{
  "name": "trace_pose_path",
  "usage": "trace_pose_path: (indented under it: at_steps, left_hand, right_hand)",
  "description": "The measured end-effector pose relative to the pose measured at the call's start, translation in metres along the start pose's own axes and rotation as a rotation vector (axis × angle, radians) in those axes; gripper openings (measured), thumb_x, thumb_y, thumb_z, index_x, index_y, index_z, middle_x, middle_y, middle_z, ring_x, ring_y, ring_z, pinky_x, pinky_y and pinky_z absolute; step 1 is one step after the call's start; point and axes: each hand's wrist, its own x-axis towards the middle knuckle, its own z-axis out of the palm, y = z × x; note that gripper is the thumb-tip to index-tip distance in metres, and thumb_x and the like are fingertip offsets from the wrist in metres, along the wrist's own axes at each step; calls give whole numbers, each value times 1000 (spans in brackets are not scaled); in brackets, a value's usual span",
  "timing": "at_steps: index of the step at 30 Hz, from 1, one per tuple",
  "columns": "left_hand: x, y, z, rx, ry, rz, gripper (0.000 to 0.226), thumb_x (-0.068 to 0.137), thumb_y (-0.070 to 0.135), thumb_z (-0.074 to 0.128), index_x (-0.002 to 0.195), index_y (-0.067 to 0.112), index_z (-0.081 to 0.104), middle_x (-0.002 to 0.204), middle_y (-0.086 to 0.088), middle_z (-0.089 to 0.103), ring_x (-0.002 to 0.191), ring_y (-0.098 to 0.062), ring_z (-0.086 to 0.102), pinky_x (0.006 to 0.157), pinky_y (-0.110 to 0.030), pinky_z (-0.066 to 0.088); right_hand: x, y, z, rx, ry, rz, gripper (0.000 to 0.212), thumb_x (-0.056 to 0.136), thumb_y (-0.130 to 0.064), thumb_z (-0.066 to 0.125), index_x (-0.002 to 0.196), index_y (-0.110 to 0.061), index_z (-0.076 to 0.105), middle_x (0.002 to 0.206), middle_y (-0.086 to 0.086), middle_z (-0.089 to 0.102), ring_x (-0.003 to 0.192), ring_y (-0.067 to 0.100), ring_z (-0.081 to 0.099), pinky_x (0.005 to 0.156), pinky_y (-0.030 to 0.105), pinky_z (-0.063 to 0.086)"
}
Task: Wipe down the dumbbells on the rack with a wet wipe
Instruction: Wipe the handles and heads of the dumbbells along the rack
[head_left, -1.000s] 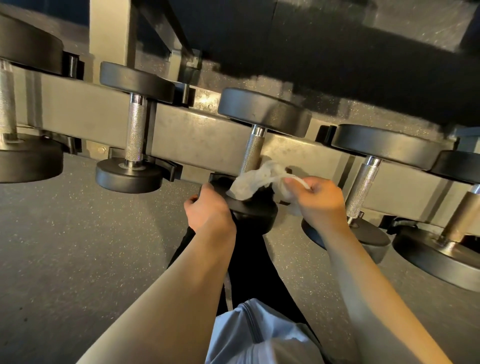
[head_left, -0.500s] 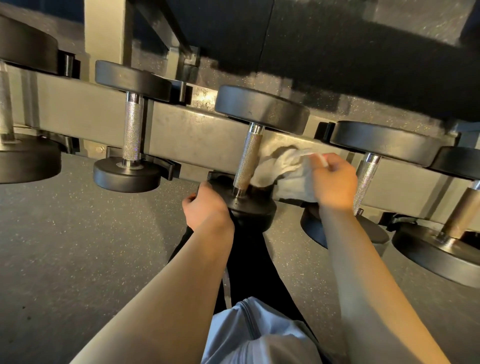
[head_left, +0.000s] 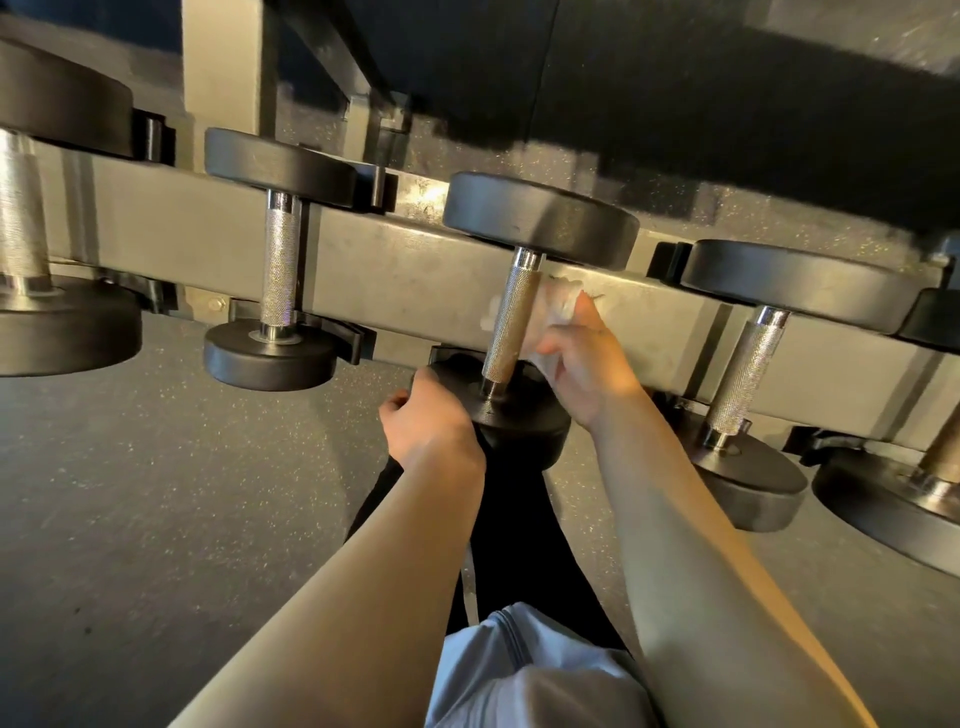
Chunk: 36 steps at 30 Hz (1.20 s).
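The near head of the middle dumbbell (head_left: 511, 332) on the rack (head_left: 405, 275) is gripped by the left hand (head_left: 426, 421), seemingly to steady it, while the wet wipe (head_left: 558, 306) is pinched against its knurled handle by the right hand (head_left: 587, 364).

Both bare forearms reach forward and up from the bottom of the view, roughly parallel, the left one slightly lower. The left hand (head_left: 426, 423) is turned knuckles-up with its fingers curled over the near rim of the dumbbell (head_left: 511, 410), thumb tucked toward the left. The right hand (head_left: 587, 364) sits higher, wrist cocked back, its fingers pinching the wet wipe (head_left: 558, 306) beside the knurled bar (the grip's fingertips are mostly hidden behind the wipe).
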Motion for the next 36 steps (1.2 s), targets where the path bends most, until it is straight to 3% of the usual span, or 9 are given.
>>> trace_pose_path:
  at_steps: [5, 8, 13, 18, 20, 24, 27, 29, 36]
  left_hand:
    - [3, 0, 1, 16, 1, -16, 31, 86, 33, 58, 116, 25, 55, 94, 0, 53, 85, -22, 52, 80, -33, 41]
    - [2, 0, 1, 17, 3, -12, 32, 86, 33, 58, 117, 25, 55, 98, -1, 54, 85, -22, 52, 79, -32, 41]
    - [5, 0, 1, 16, 20, -7, 36, 83, 32, 58, 118, 23, 57, 96, -1, 55, 81, -21, 53, 82, -33, 44]
    - [2, 1, 1, 29, 17, -22, 40, 83, 34, 58, 122, 26, 56, 101, -3, 57, 85, -23, 52, 86, -35, 44]
    - [1, 2, 2, 37, 19, -29, 39, 82, 35, 59, 120, 27, 57, 102, -3, 57, 88, -25, 54, 91, -37, 47]
    - [4, 1, 2, 46, 18, -50, 30, 78, 38, 59, 106, 29, 56, 105, -4, 61, 92, -26, 58, 94, -44, 50]
    - [5, 0, 2, 52, 28, -42, 34, 81, 37, 60, 114, 27, 57, 106, -4, 59, 93, -26, 55, 94, -42, 49]
    - [4, 1, 2, 48, 25, -41, 34, 83, 36, 59, 116, 27, 56, 106, -3, 57, 93, -25, 53, 89, -38, 46]
    - [3, 1, 0, 59, 13, -40, 41, 85, 36, 58, 125, 26, 54, 106, -3, 55, 89, -24, 51, 84, -36, 43]
  right_hand:
    - [15, -16, 5, 37, -77, 30, 37, 74, 2, 50, 108, -10, 55, 101, 7, 64, 97, 20, 62, 91, 36, 45]
    - [30, -18, 21, 3, -12, 15, 40, 66, -6, 59, 105, -11, 53, 101, 9, 59, 104, 25, 55, 97, 42, 39]
    - [33, -5, 20, -114, -9, 9, 24, 81, -7, 63, 101, -16, 51, 90, 4, 57, 79, 18, 57, 74, 32, 45]
    - [30, 11, 18, -209, -40, -27, 29, 86, -18, 63, 110, -9, 50, 84, 7, 56, 72, 16, 57, 65, 27, 47]
    - [27, 16, 14, -230, -63, 2, 15, 96, -27, 53, 99, -12, 51, 81, 5, 56, 70, 15, 54, 66, 26, 46]
    - [21, 24, 7, -159, -218, 102, 40, 96, -52, 39, 81, -17, 50, 74, 0, 56, 67, 12, 53, 66, 25, 42]
    - [22, 14, 2, 80, -150, 52, 11, 95, -13, 48, 102, -12, 57, 93, 6, 65, 86, 18, 62, 76, 28, 48]
    - [24, -4, 3, 162, -84, 10, 34, 87, 13, 42, 103, -12, 58, 91, 6, 67, 85, 18, 64, 73, 30, 50]
    - [19, -11, -4, -9, -97, -28, 69, 75, 26, 23, 123, -16, 49, 106, 6, 63, 102, 20, 61, 97, 39, 43]
